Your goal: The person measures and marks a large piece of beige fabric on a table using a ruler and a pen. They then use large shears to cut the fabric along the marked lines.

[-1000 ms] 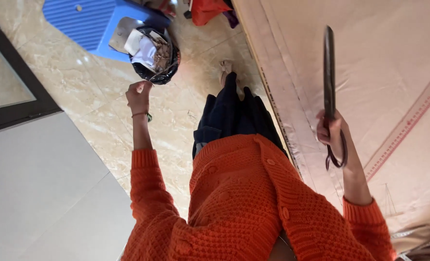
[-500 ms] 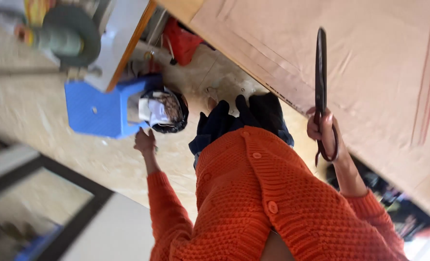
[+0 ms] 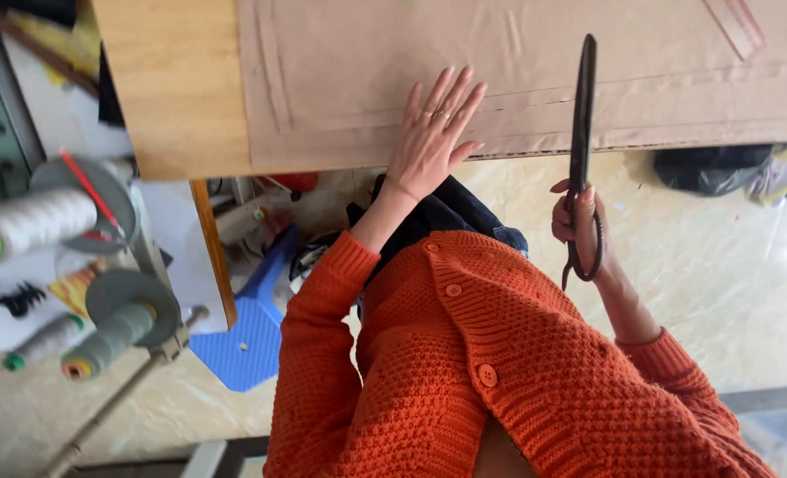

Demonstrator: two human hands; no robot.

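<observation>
Scissors (image 3: 581, 133) stand blades shut in your right hand (image 3: 579, 226), fingers curled through the dark loop handles, tips pointing out over the brown paper sheet (image 3: 535, 62). Keep that grip firm and bring the blades down onto the sheet's edge before you spread them. Your left hand (image 3: 433, 133) lies flat, fingers splayed, gripping nothing, pressed on the paper near the worktop (image 3: 176, 80) edge; hold it there, well apart from the blades, so the sheet stays taut. Farther left, thread cones (image 3: 30, 221) sit on a stand.
</observation>
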